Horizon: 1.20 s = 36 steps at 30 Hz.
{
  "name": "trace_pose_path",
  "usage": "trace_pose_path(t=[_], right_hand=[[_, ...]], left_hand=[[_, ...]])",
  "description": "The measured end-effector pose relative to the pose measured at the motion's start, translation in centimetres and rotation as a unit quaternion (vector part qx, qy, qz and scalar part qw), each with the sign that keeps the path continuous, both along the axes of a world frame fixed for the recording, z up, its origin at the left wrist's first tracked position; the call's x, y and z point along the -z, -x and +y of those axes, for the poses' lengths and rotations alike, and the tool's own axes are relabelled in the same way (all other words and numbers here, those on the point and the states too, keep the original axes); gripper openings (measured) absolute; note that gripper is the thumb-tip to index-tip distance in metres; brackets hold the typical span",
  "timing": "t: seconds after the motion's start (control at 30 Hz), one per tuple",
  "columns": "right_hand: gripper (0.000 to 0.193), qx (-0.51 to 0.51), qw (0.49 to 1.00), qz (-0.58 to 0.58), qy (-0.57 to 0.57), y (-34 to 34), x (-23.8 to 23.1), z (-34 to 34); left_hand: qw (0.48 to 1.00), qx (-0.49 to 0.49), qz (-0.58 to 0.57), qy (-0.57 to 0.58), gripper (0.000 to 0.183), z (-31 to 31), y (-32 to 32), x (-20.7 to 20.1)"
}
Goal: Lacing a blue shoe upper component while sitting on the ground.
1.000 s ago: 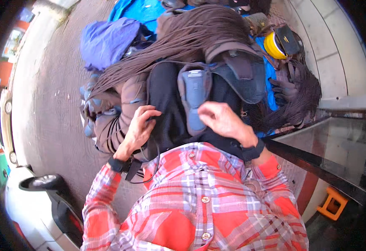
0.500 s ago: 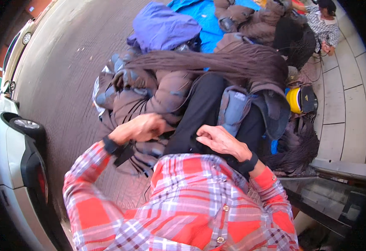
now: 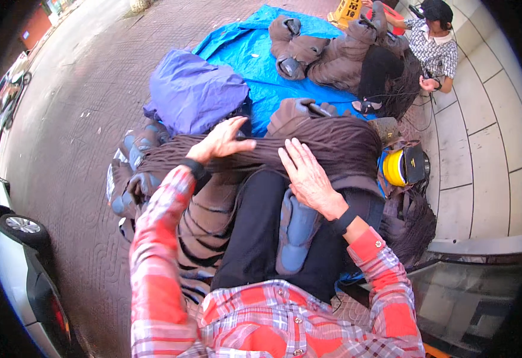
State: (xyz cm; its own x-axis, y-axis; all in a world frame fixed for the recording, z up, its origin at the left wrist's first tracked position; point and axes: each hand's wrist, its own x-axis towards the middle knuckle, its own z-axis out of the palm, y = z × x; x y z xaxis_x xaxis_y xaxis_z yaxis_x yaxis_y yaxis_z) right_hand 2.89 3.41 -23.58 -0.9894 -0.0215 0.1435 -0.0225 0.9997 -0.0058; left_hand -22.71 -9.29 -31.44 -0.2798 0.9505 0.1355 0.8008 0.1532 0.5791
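Where the bundle of brown cords crosses the person's knees, its long axis runs left to right, roughly square to the forearms, with the thicker end to the right. It lies at the far reach of both hands, neither clearly nearer: the left hand is over it toward the thinner end, thumb and fingers spread apart; the right hand is flat, fingers straight, fingertips over its near edge. Neither is closed around anything; whether the left one presses on the strands I cannot tell. Between the thighs, nearer the waist, a blue-grey pad points lengthwise away from the body, its far end partly behind the right hand
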Motion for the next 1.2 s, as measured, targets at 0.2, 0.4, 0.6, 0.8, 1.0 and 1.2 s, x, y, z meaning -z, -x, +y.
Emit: trace_pose_path(t=[0.2,0.4,0.6,0.8,1.0,1.2], right_hand=[[0.067,0.045,0.986,0.042,0.154,0.4,1.6,2.6],[0.06,0.053,0.975,0.074,0.202,0.0,0.8,3.3],[0.062,0.043,0.958,0.115,0.26,-0.6,-0.3,2.5],[0.095,-0.026,0.975,0.132,0.176,-0.9,-4.7,-0.9],[0.104,-0.141,0.934,0.286,0.159,2.8,-5.6,-3.2],[0.082,-0.242,0.911,0.217,0.256,0.7,-6.3,-4.6]], left_hand=[[0.893,0.065,-0.324,0.304,0.085,7.1,1.0,5.8],[0.8,0.14,-0.498,0.302,0.076,3.4,-0.4,1.0],[0.941,0.225,-0.193,0.163,0.085,-3.2,-4.0,-0.9],[0.915,0.16,-0.259,0.266,0.021,-3.0,-4.1,-8.8],[0.742,0.117,-0.59,0.297,0.032,-5.0,-7.9,-19.3],[0.775,0.141,-0.479,0.387,0.03,-8.1,-13.1,-22.8]])
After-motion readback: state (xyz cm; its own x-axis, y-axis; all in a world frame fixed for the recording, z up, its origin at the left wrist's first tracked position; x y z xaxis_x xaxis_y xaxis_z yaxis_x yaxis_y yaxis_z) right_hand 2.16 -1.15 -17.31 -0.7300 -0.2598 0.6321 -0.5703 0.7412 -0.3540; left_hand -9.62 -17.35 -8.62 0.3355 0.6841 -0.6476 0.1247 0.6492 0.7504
